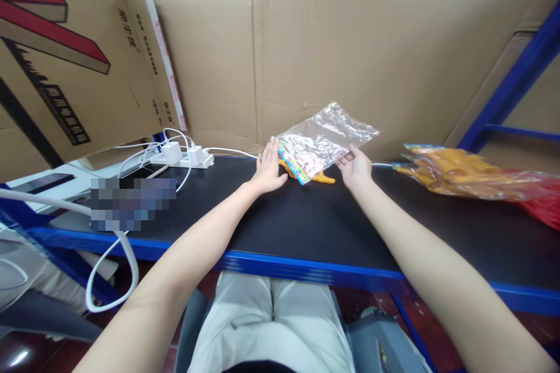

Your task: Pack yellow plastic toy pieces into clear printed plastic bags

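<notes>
A clear plastic bag [329, 131] with a colourful printed strip along its lower left edge is tilted above the black tabletop. Partly under it lies an orange plastic piece [326, 179], its kind hidden by the bag. My left hand [268, 170] is beside the printed strip, fingers stretched out and thumb apart, touching the bag's left side and near the orange piece. At the bag's lower right edge, my right hand [356, 169] has its fingers closed on the film.
Packed orange items in clear bags [455, 170] lie at the right, beside red plastic [542, 201]. A white power strip [203, 160] with chargers and cables stands at the left, near a phone [48, 182]. A cardboard wall [350, 41] rises behind the black tabletop [306, 227].
</notes>
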`<state>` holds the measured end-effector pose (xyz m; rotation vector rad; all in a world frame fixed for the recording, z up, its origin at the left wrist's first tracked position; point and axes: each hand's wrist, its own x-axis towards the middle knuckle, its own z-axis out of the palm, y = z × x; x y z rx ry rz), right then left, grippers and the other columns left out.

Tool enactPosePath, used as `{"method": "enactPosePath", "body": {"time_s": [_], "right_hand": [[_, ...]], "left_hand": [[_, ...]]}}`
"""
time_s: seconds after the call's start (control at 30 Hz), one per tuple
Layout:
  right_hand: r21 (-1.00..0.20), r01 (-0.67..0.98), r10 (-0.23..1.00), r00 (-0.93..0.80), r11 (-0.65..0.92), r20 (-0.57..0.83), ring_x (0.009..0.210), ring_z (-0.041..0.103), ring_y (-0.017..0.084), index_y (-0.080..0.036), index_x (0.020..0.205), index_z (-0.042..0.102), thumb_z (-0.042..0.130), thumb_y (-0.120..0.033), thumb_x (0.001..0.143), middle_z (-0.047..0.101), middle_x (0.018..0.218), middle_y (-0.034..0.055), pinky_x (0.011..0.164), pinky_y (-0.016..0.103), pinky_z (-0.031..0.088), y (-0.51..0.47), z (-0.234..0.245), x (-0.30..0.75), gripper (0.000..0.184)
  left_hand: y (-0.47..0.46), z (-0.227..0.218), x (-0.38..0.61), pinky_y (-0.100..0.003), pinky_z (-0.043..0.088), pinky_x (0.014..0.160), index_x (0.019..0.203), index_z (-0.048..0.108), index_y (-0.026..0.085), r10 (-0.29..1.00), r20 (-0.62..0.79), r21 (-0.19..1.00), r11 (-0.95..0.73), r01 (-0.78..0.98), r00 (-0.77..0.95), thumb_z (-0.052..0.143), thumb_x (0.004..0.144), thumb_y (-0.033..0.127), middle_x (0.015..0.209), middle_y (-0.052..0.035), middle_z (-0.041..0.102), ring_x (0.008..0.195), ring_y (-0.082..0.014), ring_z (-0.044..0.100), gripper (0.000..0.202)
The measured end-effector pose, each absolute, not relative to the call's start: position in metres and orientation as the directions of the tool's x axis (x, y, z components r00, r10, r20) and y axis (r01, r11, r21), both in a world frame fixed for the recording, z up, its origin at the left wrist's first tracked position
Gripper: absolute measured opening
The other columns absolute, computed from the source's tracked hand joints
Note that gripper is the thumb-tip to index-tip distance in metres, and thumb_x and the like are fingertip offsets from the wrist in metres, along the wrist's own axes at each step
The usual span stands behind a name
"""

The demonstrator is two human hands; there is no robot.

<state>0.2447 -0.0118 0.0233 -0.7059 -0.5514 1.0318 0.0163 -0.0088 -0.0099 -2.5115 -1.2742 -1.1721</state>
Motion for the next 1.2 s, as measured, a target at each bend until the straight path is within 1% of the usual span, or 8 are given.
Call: {"method": "enactPosePath", "body": {"time_s": [0.2, 0.33, 0.57, 0.7, 0.77, 0.87, 1.0, 1.2], "right_hand": [[-0.748, -0.59, 0.94, 0.315, 0.305, 0.134, 0.063, 0.063, 0.012, -0.017, 0.063, 0.043, 0.043, -0.018, 0.081, 0.066, 0.073, 0.0049, 0.059, 0.023, 0.051, -0.016, 0.031, 0.245, 0.019], [-0.751, -0.585, 0.949, 0.247, 0.306, 0.194, 0.065, 0.062, 0.011, -0.017, 0.07, 0.051, 0.043, -0.027, 0.084, 0.067, 0.082, 0.0037, 0.06, 0.023, 0.051, -0.015, 0.031, 0.247, 0.019], [-0.877, -0.403, 0.964, 0.155, 0.262, 0.217, 0.07, 0.063, 0.013, -0.017, 0.078, 0.057, 0.052, -0.027, 0.079, 0.066, 0.088, 0.0034, 0.06, 0.026, 0.05, -0.015, 0.02, 0.244, 0.011], [-0.946, -0.029, 0.944, 0.082, 0.321, 0.318, 0.073, 0.062, 0.012, -0.017, 0.079, 0.06, 0.06, -0.026, 0.073, 0.066, 0.085, 0.0031, 0.065, 0.026, 0.049, -0.017, 0.01, 0.232, 0.012], [-0.879, 0.254, 0.912, -0.034, 0.404, 0.41, 0.082, 0.061, 0.015, -0.017, 0.086, 0.063, 0.062, -0.029, 0.072, 0.066, 0.091, 0.0046, 0.076, 0.032, 0.048, -0.019, 0.004, 0.228, 0.018], [-0.61, 0.562, 0.824, -0.297, 0.559, 0.482, 0.107, 0.053, 0.022, -0.018, 0.101, 0.063, 0.064, -0.031, 0.07, 0.06, 0.113, 0.0085, 0.096, 0.042, 0.037, -0.021, -0.006, 0.224, 0.034], [-0.389, 0.718, 0.816, -0.488, 0.577, 0.31, 0.127, 0.034, 0.025, -0.018, 0.12, 0.055, 0.057, -0.035, 0.076, 0.042, 0.135, 0.0095, 0.107, 0.042, 0.022, -0.02, -0.018, 0.222, 0.047], [-0.33, 0.785, 0.852, -0.492, 0.524, 0.181, 0.131, 0.027, 0.024, -0.021, 0.13, 0.046, 0.045, -0.04, 0.083, 0.037, 0.139, 0.0059, 0.109, 0.043, 0.016, -0.016, -0.023, 0.225, 0.051]], "left_hand": [[-0.039, 0.005, 0.037, -0.055, -0.002, 0.106, 0.14, 0.019, 0.027, 0.419, 0.636, -0.258, -0.676, 0.69, 0.648, 0.038, 0.083, 0.013, 0.149, -0.0061, 0.014, 0.137, -0.0239, 0.008, 0.062], [-0.038, 0.012, 0.041, -0.05, 0.0, 0.109, 0.139, 0.024, 0.024, 0.41, 0.613, -0.362, -0.614, 0.702, 0.675, 0.027, 0.082, 0.003, 0.145, -0.0038, 0.026, 0.135, -0.0172, 0.019, 0.061], [-0.006, 0.009, 0.0, -0.048, -0.006, 0.108, 0.136, 0.033, 0.011, 0.758, 0.594, -0.096, -0.266, 0.959, 0.27, 0.021, 0.086, 0.01, 0.143, -0.0126, 0.03, 0.134, -0.024, 0.021, 0.052], [0.007, -0.003, -0.035, -0.053, -0.008, 0.106, 0.136, 0.032, 0.005, 0.911, 0.41, -0.036, 0.062, 0.997, -0.042, 0.024, 0.084, 0.009, 0.141, -0.0185, 0.03, 0.133, -0.0289, 0.021, 0.053], [0.011, -0.01, -0.049, -0.055, -0.006, 0.105, 0.135, 0.032, 0.006, 0.928, 0.343, -0.046, 0.171, 0.984, -0.145, 0.03, 0.083, 0.014, 0.141, -0.0194, 0.031, 0.133, -0.0307, 0.022, 0.053], [0.016, -0.016, -0.065, -0.056, 0.006, 0.105, 0.132, 0.04, 0.01, 0.952, 0.193, -0.011, 0.246, 0.969, -0.239, 0.038, 0.08, 0.019, 0.139, -0.0181, 0.034, 0.13, -0.0318, 0.028, 0.053], [0.024, -0.02, -0.078, -0.056, 0.028, 0.099, 0.13, 0.042, 0.014, 0.964, 0.042, 0.166, 0.251, 0.954, -0.261, 0.04, 0.078, 0.025, 0.142, -0.015, 0.03, 0.129, -0.0341, 0.03, 0.053], [0.034, -0.026, -0.087, -0.064, 0.012, 0.101, 0.138, 0.029, 0.013, 0.975, -0.003, 0.217, 0.216, 0.952, -0.221, 0.033, 0.074, 0.067, 0.147, -0.0154, 0.011, 0.134, -0.038, 0.009, 0.084]]}}
